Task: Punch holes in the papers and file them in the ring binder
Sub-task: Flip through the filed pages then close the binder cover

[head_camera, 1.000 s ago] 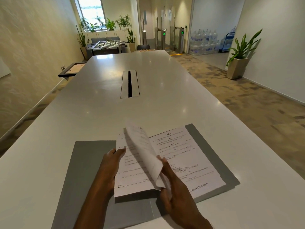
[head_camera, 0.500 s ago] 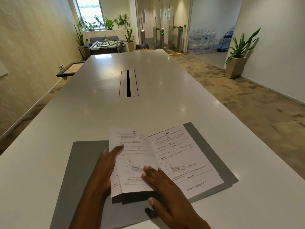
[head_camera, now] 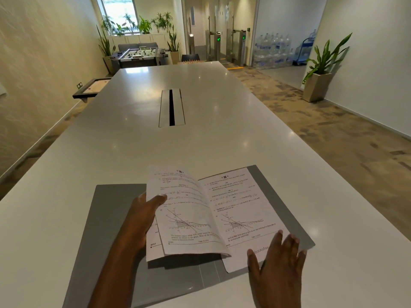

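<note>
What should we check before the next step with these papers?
1. Papers lie on the open binder: ok.
2. Left hand holds the lifted papers by their edge: ok.
3. Right hand rests flat on the papers' near right corner: ok.
4. Hole punch in view: not ok, none is seen.
5. Holes already in the papers: cannot tell.

Only the person's arms and hands are showing, and both are appearing bare. The left forearm (head_camera: 111, 274) is showing long and slim, uncovered along its whole visible length up to the wrist. The left grip (head_camera: 142, 215) is showing bare knuckles and a bare thumb. The right grip (head_camera: 278, 263) is showing its bare back, with short nails catching light on the fingertips (head_camera: 294, 237). A small dark mark near its thumb base is looking too blurred to identify.
</note>
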A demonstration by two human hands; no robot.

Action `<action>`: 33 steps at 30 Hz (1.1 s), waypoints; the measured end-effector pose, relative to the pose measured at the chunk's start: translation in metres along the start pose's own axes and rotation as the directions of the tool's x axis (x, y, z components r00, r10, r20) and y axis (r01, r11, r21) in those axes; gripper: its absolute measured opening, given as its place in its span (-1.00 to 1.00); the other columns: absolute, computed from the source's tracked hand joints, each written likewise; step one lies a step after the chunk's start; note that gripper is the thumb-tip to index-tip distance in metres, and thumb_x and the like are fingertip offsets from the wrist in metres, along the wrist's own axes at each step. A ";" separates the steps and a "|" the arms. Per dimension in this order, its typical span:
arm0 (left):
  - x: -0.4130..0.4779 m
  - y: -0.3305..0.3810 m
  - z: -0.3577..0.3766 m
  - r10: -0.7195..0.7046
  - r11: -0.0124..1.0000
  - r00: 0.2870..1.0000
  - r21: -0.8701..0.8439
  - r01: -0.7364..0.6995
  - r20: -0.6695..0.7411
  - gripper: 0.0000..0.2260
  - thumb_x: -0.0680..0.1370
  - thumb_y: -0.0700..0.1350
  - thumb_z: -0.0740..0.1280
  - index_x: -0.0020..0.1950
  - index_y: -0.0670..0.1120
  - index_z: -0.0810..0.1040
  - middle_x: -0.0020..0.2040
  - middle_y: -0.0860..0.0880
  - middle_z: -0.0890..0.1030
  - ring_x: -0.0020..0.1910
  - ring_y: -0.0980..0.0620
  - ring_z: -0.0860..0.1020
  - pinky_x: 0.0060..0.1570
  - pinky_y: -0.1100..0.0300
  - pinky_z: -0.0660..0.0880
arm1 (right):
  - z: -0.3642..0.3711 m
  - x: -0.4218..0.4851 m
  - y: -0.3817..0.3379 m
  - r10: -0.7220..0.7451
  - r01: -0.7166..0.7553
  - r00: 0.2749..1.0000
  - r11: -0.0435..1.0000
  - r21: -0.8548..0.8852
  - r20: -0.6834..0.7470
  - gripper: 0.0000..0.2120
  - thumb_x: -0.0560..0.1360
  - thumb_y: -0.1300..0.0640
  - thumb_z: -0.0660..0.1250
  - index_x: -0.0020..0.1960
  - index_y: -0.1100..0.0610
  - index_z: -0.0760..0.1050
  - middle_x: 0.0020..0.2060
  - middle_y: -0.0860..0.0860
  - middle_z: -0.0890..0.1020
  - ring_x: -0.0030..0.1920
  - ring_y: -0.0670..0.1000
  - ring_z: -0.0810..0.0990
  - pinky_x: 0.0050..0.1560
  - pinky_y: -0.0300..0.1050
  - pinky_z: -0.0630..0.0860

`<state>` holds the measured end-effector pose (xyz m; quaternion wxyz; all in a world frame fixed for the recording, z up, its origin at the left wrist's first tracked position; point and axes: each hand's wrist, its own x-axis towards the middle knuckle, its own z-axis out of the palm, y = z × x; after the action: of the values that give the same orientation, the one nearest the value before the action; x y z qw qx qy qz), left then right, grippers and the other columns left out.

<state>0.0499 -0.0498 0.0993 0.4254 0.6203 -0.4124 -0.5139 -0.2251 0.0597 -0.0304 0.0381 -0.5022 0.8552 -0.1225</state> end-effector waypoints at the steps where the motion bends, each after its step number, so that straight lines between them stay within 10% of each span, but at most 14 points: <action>1: 0.000 0.000 0.000 -0.001 1.000 1.000 -0.005 0.001 0.003 -0.76 0.68 -0.11 0.34 0.36 -0.02 0.56 0.06 -0.06 0.79 -0.12 -0.16 0.79 -0.10 -0.13 0.71 | 0.001 -0.001 -0.001 0.003 -0.003 1.000 1.000 -0.013 0.017 -0.08 0.53 -0.37 0.14 0.65 0.24 0.11 0.61 0.31 0.21 0.64 0.29 0.13 0.64 0.25 -0.04; 11: 0.002 0.001 0.001 -0.013 0.999 1.000 -0.036 0.014 0.024 -0.78 0.67 -0.09 0.35 0.32 0.00 0.58 0.09 -0.06 0.79 -0.09 -0.16 0.79 0.07 -0.29 0.68 | 0.008 0.002 0.000 -0.066 0.066 0.995 0.998 0.001 -0.073 -0.14 0.52 -0.31 -0.01 0.57 0.31 0.28 0.49 0.31 0.44 0.54 0.31 0.37 0.57 0.24 0.00; 18: 0.002 0.000 0.003 0.000 1.000 1.000 -0.022 0.001 0.022 -0.80 0.68 -0.09 0.34 0.31 0.02 0.58 0.03 0.00 0.79 -0.14 -0.11 0.79 -0.26 0.00 0.69 | 0.003 0.004 -0.006 -0.121 0.126 0.990 0.991 0.054 -0.074 -0.28 0.51 -0.17 0.19 0.53 0.25 0.32 0.41 0.26 0.56 0.47 0.31 0.47 0.53 0.46 0.13; 23: 0.002 -0.002 0.001 -0.021 1.000 1.000 -0.018 0.021 0.010 -0.80 0.68 -0.10 0.35 0.31 0.01 0.58 0.06 -0.03 0.79 -0.13 -0.13 0.79 -0.09 -0.14 0.70 | -0.015 0.010 -0.027 -0.146 0.180 0.984 0.820 0.543 -0.105 -0.32 0.57 -0.24 0.22 0.59 -0.14 0.05 0.63 0.03 0.27 0.60 0.13 0.28 0.64 0.27 -0.01; 26: 0.001 -0.004 -0.001 -0.022 1.000 1.000 -0.008 0.022 0.006 -0.79 0.68 -0.10 0.34 0.32 0.00 0.57 0.10 -0.06 0.78 -0.14 -0.12 0.79 -0.15 -0.09 0.70 | -0.045 0.012 -0.042 -0.069 0.139 0.990 0.547 0.825 -0.121 -0.29 0.55 -0.08 0.35 0.58 -0.24 0.04 0.67 -0.09 0.08 0.57 -0.08 0.16 0.48 -0.04 0.33; 33: -0.002 -0.002 0.000 -0.043 0.999 0.999 -0.033 0.043 0.018 -0.80 0.68 -0.13 0.33 0.31 -0.02 0.57 0.06 -0.07 0.79 -0.16 -0.14 0.79 -0.32 0.05 0.67 | -0.049 0.041 -0.027 0.035 0.042 0.996 0.639 0.768 -0.084 -0.43 0.60 0.14 0.39 0.56 0.06 0.32 0.64 0.03 0.23 0.59 0.06 0.26 0.39 -0.07 0.28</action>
<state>0.0499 -0.0479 0.0981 0.4211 0.6172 -0.3940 -0.5353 -0.2311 0.0202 0.0264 0.2084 -0.4340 0.7220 -0.4970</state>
